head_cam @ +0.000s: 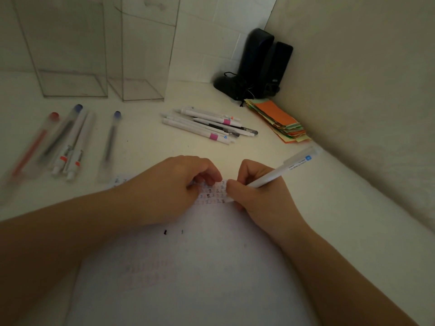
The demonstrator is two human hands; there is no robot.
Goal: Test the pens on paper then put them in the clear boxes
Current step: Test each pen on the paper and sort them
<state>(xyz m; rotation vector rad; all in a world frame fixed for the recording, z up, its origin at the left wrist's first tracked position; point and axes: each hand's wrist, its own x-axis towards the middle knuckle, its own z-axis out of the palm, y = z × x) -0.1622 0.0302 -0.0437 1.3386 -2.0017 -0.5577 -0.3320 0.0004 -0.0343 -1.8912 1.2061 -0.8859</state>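
The right hand (254, 191) grips a white pen (280, 171), tip down on the paper (188, 267). The left hand (174, 182), fingers curled, presses the paper just beside it. Beyond the hands lie a pen pile (207, 124), sticky notes (280, 118), black speakers (261, 64); far left, loose pens (68, 142) before two clear boxes (98, 55).

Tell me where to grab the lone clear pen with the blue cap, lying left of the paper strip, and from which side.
Take the lone blue-capped pen at mid-barrel, from straight above, fingers on its left and right sides. It lies flat, cap toward the clear boxes, with bare table on both sides, so nothing blocks a pinch across the barrel. The left hand is nearer; the right hand grips a white pen.
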